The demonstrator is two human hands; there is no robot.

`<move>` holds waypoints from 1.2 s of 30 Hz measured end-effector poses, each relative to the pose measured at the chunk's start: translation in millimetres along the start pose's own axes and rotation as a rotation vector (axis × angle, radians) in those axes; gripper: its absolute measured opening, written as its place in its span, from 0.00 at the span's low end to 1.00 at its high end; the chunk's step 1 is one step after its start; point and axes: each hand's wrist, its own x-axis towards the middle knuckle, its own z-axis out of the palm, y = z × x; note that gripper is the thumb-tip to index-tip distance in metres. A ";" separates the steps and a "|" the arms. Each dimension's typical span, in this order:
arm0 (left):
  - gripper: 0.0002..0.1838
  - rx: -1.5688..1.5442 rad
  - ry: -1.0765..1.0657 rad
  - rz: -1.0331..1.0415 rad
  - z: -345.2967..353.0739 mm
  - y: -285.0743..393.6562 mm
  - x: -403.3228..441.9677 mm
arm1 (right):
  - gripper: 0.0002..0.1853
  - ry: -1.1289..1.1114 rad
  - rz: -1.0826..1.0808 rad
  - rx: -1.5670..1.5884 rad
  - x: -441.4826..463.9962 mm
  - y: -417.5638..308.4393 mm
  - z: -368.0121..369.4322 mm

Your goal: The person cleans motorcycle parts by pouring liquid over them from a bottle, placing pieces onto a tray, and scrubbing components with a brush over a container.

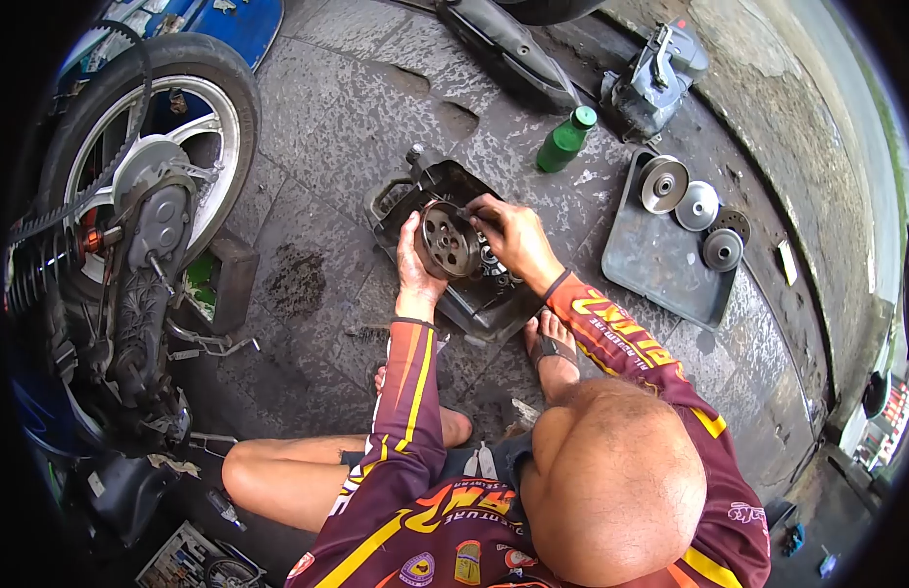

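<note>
Dark stone slabs, mottled with pale, scaly wear, make up the floor, which carries everything here. Near its left edge stands a wheel, its black rubber tyre wrapped round a pale spoked rim. Toward the floor's right edge lies a shallow grey tray with rounded corners and a raised lip. Well in from both edges sits a dark, deep-walled basin, roughly oblong and grimy. A green bottle with a matching cap stands near the tray's far left corner. Over the basin is a round metal drum, brownish and dull, its flat face pierced with holes; the left hand grips its rim. The right hand has its fingers bent together at the drum's far side; I cannot tell what they pinch. Metal discs, some bright and cone-centred, line the tray's right edge. Smallest are silvery toothed parts inside the basin.
</note>
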 end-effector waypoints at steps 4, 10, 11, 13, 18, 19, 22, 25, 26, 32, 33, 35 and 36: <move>0.25 -0.020 -0.032 0.035 -13.2 -3.4 3.9 | 0.10 -0.254 0.232 -0.066 -15.6 -21.2 -6.1; 0.26 0.002 0.007 -0.023 -4.5 -6.5 1.9 | 0.12 0.063 -0.008 0.107 -4.1 -0.5 8.1; 0.26 0.008 0.059 -0.038 -0.6 -1.8 -0.7 | 0.11 0.045 -0.004 0.059 -6.8 3.7 7.9; 0.25 0.014 0.134 -0.047 1.8 7.3 0.6 | 0.10 0.024 0.046 -0.009 -12.7 7.4 4.0; 0.25 0.106 0.227 0.012 1.5 14.5 4.7 | 0.11 0.037 -0.060 -0.212 -16.2 30.8 14.2; 0.25 0.089 0.186 -0.036 3.3 16.8 1.6 | 0.12 -0.115 0.030 -0.129 -13.2 35.2 15.7; 0.24 0.072 0.161 -0.073 5.9 20.8 0.3 | 0.14 -0.179 0.165 0.042 -5.2 12.5 7.4; 0.23 0.092 0.130 -0.082 -6.1 18.8 6.0 | 0.14 -0.113 -0.305 0.125 3.2 1.1 10.3; 0.23 0.094 0.136 -0.089 -11.6 18.4 5.3 | 0.14 -0.112 -0.296 0.128 3.2 5.2 11.5; 0.26 0.229 0.018 0.145 -0.8 14.0 1.8 | 0.10 -0.455 -0.024 -0.005 2.1 0.1 -2.5; 0.30 0.267 -0.007 0.163 0.7 13.6 -0.1 | 0.10 -0.513 0.029 -0.003 2.5 -3.9 -5.1; 0.31 0.332 -0.054 0.157 -7.7 11.8 0.8 | 0.09 -0.529 0.046 0.073 5.9 -10.6 -11.2; 0.32 0.348 -0.070 0.172 -3.6 11.6 -1.4 | 0.09 -0.543 0.052 0.147 8.9 -13.0 -13.2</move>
